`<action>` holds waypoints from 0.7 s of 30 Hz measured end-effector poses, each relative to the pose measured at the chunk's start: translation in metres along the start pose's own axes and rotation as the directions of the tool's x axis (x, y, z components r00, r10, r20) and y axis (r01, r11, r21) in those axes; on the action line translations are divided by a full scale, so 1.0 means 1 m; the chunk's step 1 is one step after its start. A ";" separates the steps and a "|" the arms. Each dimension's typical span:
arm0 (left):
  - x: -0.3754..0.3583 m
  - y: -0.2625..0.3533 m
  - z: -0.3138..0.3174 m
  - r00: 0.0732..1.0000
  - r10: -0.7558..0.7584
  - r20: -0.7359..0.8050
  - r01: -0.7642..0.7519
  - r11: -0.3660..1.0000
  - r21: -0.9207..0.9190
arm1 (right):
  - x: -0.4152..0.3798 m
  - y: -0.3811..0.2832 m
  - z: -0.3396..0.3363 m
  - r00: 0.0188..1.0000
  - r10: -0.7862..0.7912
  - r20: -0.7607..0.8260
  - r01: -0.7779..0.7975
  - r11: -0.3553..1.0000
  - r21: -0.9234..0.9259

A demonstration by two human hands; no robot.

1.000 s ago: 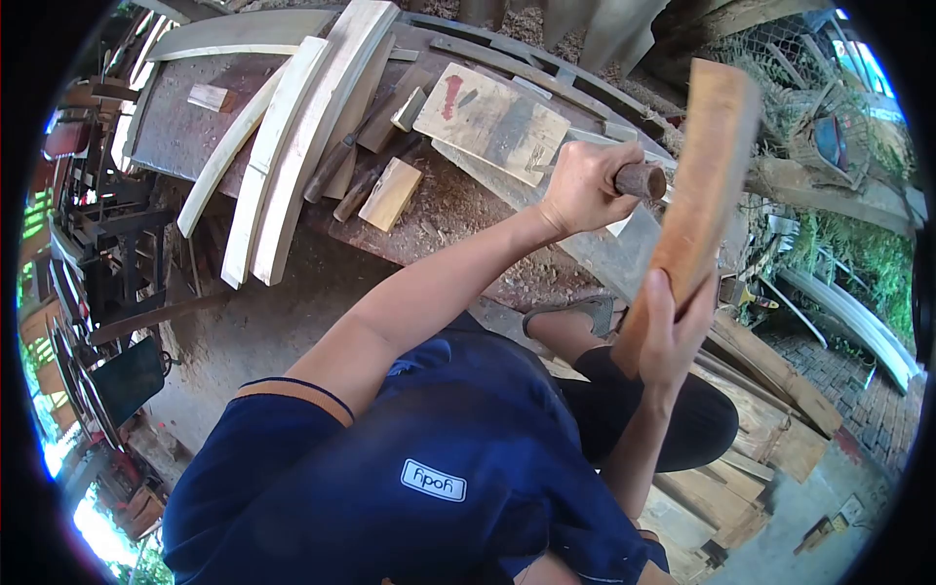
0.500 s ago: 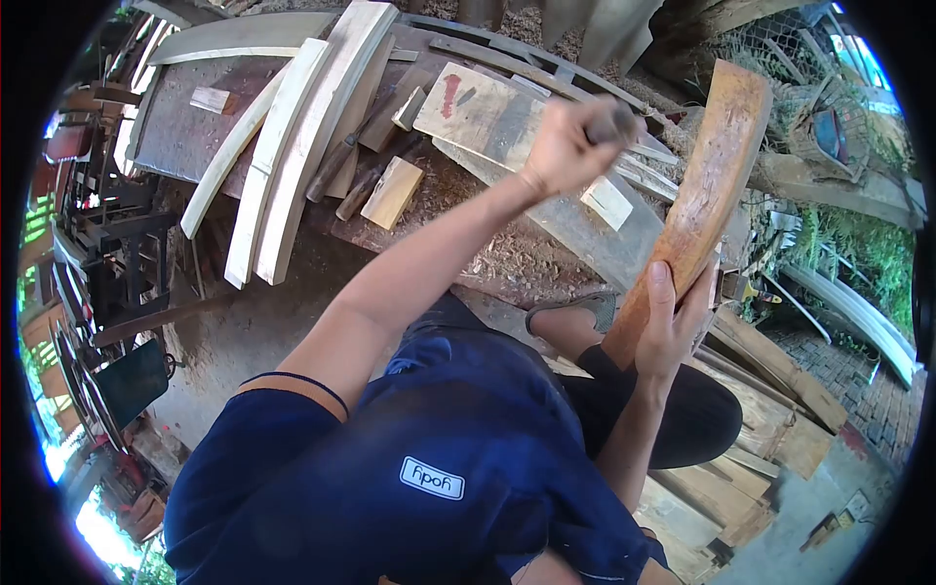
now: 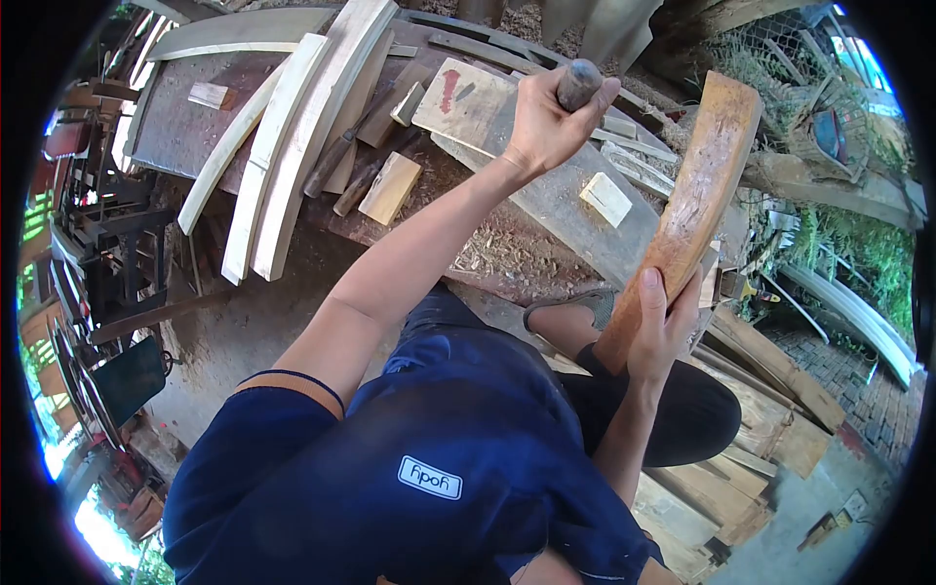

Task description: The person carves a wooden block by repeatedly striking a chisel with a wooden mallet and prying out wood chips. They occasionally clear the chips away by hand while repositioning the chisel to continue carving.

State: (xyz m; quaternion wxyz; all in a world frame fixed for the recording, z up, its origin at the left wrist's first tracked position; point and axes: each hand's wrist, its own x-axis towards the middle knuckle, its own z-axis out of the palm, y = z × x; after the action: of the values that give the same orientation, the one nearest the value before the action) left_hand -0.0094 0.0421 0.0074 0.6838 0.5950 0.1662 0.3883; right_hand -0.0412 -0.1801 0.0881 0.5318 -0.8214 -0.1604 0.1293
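Note:
My left hand is closed around a dark, rounded tool handle, whose butt end points up at the camera; the rest of the tool is hidden. To the right, my right hand grips the lower part of a long, curved brown wooden piece, with the thumb on its face. The piece leans upright beside my bent knee, and its surface looks rough and glossy in places. A pale board with a red mark lies behind my left hand. Between the hands is a small light wood block on a grey plank.
Long pale curved boards lie across the bench at left. Near them are a yellowish block, dark-handled tools and wood shavings. My sandalled foot is below the bench edge. Planks lie at right.
My left hand and the handle have shifted up and left, and the handle's end now shows clearly. The brown piece and my right hand have moved slightly left.

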 end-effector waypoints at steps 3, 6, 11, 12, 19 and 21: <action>-0.005 0.001 0.004 0.998 0.055 0.000 -0.055 0.997 0.045 | 0.001 0.001 -0.003 1.000 0.004 0.001 -0.004 1.000 -0.005; -0.010 0.002 0.009 0.986 0.163 0.031 -0.165 0.980 0.114 | 0.007 -0.003 -0.008 1.000 -0.020 -0.020 0.020 1.000 0.005; -0.028 -0.004 0.016 0.969 0.194 0.156 -0.216 0.966 0.144 | 0.015 -0.024 -0.007 0.995 -0.053 -0.080 0.065 0.986 0.156; -0.031 -0.007 0.020 0.955 0.224 0.196 -0.255 0.955 0.151 | 0.016 -0.024 -0.009 0.997 -0.040 -0.067 0.049 0.989 0.140; -0.049 -0.014 0.029 0.906 0.242 0.346 -0.351 0.887 0.299 | 0.016 -0.020 -0.010 0.998 0.027 -0.049 -0.021 0.991 0.134; -0.050 -0.010 0.029 0.905 0.272 0.326 -0.367 0.888 0.277 | 0.018 -0.025 -0.009 0.996 0.005 -0.092 0.007 0.991 0.132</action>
State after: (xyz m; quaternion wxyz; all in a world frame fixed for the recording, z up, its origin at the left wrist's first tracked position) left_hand -0.0187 -0.0141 -0.0073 0.5160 0.7695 0.0304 0.3751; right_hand -0.0250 -0.1706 0.1138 0.5917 -0.7895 -0.1272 0.1015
